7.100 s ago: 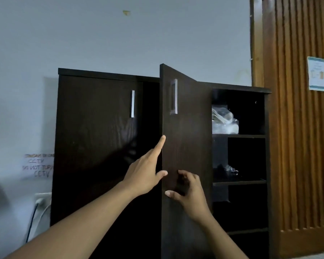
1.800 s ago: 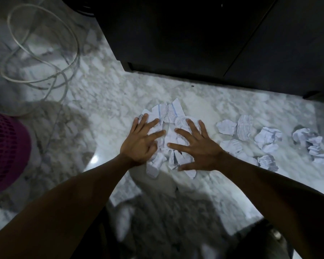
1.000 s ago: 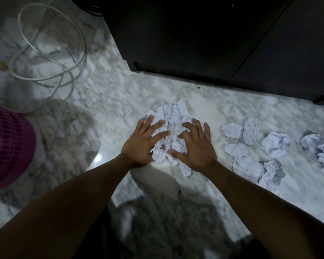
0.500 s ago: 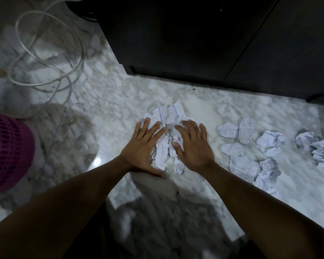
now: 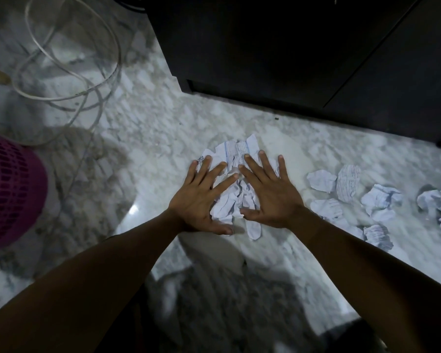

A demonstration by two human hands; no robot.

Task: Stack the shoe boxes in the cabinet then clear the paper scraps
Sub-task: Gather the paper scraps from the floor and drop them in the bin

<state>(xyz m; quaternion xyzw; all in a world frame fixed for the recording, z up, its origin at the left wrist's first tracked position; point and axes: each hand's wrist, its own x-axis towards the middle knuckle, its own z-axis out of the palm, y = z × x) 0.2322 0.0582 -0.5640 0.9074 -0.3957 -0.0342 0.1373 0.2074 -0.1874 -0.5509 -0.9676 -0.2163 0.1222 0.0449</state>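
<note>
- My left hand (image 5: 201,197) lies palm down on the floor (image 5: 163,138), fingers straight and spread. It presses on the left side of a heap of paper scraps (image 5: 236,200) and grips nothing.
- My right hand (image 5: 270,194) lies the same way, flat with fingers splayed, on the right side of the same heap. Nothing is pinched or curled round.
- The two hands sit close together, index fingers nearly meeting over the heap, with crumpled paper showing in the gap between them.
- The heap is white paper with printed lines, crumpled and torn. Its far end sticks out beyond my fingertips, and one strip trails out at the near side below my right thumb.
- Loose scraps (image 5: 349,184) lie scattered to the right of my right hand, apart from the heap. They run in a rough row towards the right edge of the view.
- The cabinet (image 5: 290,59), dark in colour, stands at the far side. Its base meets the floor just beyond the heap, and a seam runs between two front panels.
- A pink mesh basket (image 5: 10,189) stands at the left edge, well apart from my hands.
- A white cable (image 5: 69,59) lies looped on the floor at the far left.
- The floor is grey-white marble, with my shadow across the near part.
</note>
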